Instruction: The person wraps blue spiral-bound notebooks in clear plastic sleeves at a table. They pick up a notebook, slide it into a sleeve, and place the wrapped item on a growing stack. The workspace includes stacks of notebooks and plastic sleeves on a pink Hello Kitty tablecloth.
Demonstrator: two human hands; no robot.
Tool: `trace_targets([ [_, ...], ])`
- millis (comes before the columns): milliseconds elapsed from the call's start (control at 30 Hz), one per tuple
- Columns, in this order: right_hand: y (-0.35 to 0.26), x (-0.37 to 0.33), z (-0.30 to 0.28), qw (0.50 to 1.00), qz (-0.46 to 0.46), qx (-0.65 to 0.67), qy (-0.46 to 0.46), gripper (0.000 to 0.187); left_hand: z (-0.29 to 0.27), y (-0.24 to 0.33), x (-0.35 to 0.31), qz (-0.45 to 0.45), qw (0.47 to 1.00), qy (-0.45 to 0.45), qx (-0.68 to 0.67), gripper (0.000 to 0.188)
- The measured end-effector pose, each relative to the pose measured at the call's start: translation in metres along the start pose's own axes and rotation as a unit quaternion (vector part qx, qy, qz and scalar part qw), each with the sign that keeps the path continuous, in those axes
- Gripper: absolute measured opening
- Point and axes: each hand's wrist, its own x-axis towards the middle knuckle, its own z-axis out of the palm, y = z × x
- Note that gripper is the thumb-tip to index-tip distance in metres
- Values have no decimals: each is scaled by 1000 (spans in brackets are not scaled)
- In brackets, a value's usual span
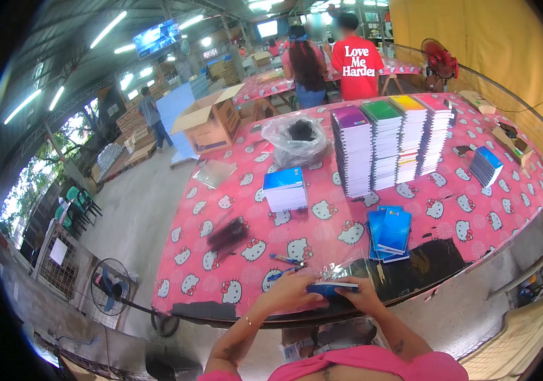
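Both my hands grip one small blue notebook at the near edge of the pink table.

My left hand (289, 291) lies curled over the left end of the blue notebook (331, 289), and my right hand (361, 293) pinches its right end, so the book sits between them, just above the table (462, 209) edge. Just beyond my left hand lie two blue pens (289, 265). Past my right hand rests a small pile of blue notebooks (389, 233). Farther off, beyond my left hand, stands a short white stack with a blue cover (284, 189). Beyond that are four tall stacks of notebooks (389, 143) topped purple, green, yellow and pink, with a clear plastic bag (298, 140) to their left.
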Motion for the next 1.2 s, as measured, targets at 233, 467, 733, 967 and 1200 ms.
trace_targets([
  [233, 11, 4, -1, 999, -11, 2, 31, 22, 4, -17, -6, -38, 994, 87, -47, 21],
  [467, 9, 3, 0, 999, 4, -10, 32, 22, 5, -27, -5, -159, 973, 33, -162, 21],
  [733, 13, 3, -1, 999, -13, -13, 26, 23, 23, -26, -10, -58, 988, 129, -56, 25],
  [967, 3, 1, -1, 1000, -1, -16, 12, 24, 27, -36, -13, -21, 994, 106, 31, 41],
  [1200, 3, 0, 8, 994, 18, 70, 82, 26, 76, 4, -20, -92, 959, 186, 192, 74],
])
